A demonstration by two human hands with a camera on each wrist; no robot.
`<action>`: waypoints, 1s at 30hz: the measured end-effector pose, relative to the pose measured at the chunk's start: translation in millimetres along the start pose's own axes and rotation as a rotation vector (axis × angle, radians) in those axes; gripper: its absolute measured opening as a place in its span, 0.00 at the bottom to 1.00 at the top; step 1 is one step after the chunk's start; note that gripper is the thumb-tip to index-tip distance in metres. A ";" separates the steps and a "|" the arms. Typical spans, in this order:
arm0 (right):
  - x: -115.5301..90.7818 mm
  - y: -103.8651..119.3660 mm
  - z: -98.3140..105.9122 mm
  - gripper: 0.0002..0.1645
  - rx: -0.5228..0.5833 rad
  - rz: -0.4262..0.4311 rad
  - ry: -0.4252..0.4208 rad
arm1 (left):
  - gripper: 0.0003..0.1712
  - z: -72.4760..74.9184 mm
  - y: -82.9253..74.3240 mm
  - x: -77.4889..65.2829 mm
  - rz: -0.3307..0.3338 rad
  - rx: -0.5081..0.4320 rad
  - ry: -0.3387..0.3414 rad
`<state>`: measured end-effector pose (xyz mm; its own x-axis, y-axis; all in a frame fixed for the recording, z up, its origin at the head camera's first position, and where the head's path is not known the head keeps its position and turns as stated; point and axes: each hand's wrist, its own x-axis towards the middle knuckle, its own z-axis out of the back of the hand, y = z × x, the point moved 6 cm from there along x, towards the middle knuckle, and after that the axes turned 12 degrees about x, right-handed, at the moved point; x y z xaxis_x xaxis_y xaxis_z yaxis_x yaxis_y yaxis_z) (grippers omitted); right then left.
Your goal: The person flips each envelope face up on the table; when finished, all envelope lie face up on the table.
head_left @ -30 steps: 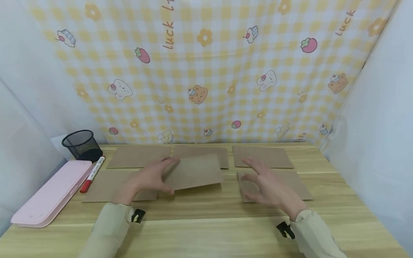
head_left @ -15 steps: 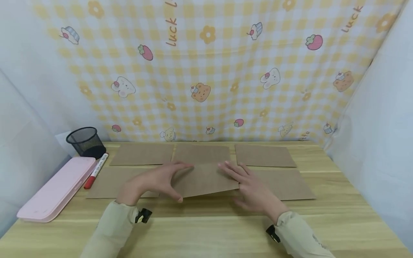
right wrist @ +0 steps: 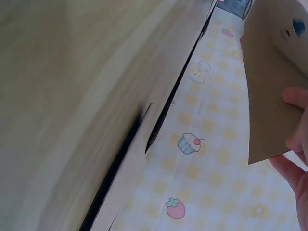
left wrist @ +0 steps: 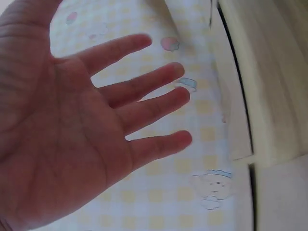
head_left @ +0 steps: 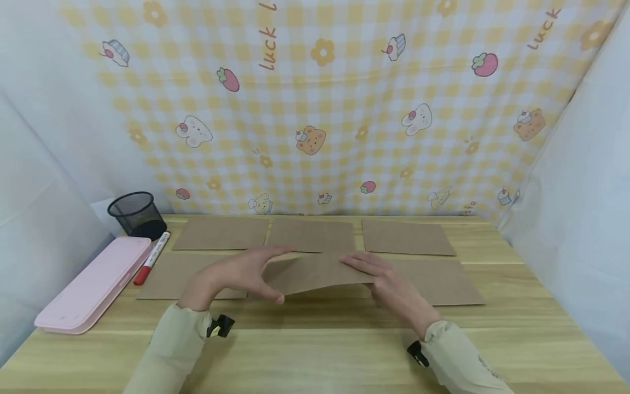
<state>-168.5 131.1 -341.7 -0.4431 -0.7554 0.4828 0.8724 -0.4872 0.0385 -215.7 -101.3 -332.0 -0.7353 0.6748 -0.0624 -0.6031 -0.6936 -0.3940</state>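
Observation:
A brown cardboard card (head_left: 315, 273) is raised and tilted at the middle of the front row, bowing slightly. My right hand (head_left: 386, 282) pinches its right end, fingers on top and the thumb hidden below in the head view. In the right wrist view, the fingers (right wrist: 294, 97) overlap the card's brown face, and a pale part with a blue print (right wrist: 298, 28) shows beyond. My left hand (head_left: 243, 272) is spread at the card's left end. Its palm (left wrist: 62, 120) faces the left wrist camera with fingers straight, holding nothing.
Several similar cards lie flat: a back row, with one at the back middle (head_left: 312, 235), and a front left card (head_left: 172, 273) and front right card (head_left: 438, 282). A pink case (head_left: 95, 284), red-capped marker (head_left: 152, 258) and black mesh cup (head_left: 138, 216) stand at the left.
My right hand has come leftward from over the front right card and taken the raised card's right end. The card has shifted right and lower; my left hand has loosened from it.

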 end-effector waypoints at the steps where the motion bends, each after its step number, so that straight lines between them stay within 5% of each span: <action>1: -0.8 -1.2 1.2 0.08 0.004 -0.008 -0.011 | 0.61 3.9 -1.3 -1.7 0.003 -0.019 -0.022; 6: -3.0 -9.5 10.2 0.29 0.009 -0.040 -0.074 | 0.60 35.8 3.4 -15.6 0.041 -0.088 -0.235; 11: -5.4 -22.4 20.8 0.38 0.095 -0.056 -0.176 | 0.27 58.6 24.1 -30.5 0.055 -0.052 -0.386; 15: -10.3 -35.2 27.8 0.37 0.148 -0.072 -0.252 | 0.12 53.8 33.2 -28.5 0.006 -0.022 -0.330; 19: -14.5 -47.2 33.0 0.34 0.241 -0.153 -0.279 | 0.23 39.1 21.9 -14.0 -0.083 -0.063 -0.254; 25: -17.5 -58.7 32.3 0.29 0.558 -0.401 -0.128 | 0.33 23.9 0.0 4.2 -0.087 -0.119 -0.238; 30: -19.4 -59.5 28.6 0.28 0.742 -0.477 0.031 | 0.25 20.0 1.7 7.2 -0.100 -0.138 -0.272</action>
<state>-205.9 187.3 -328.3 -0.7902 -0.5609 0.2469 0.4972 -0.3512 0.7934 -228.2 -102.7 -314.8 -0.7414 0.6328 0.2233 -0.6428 -0.5740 -0.5074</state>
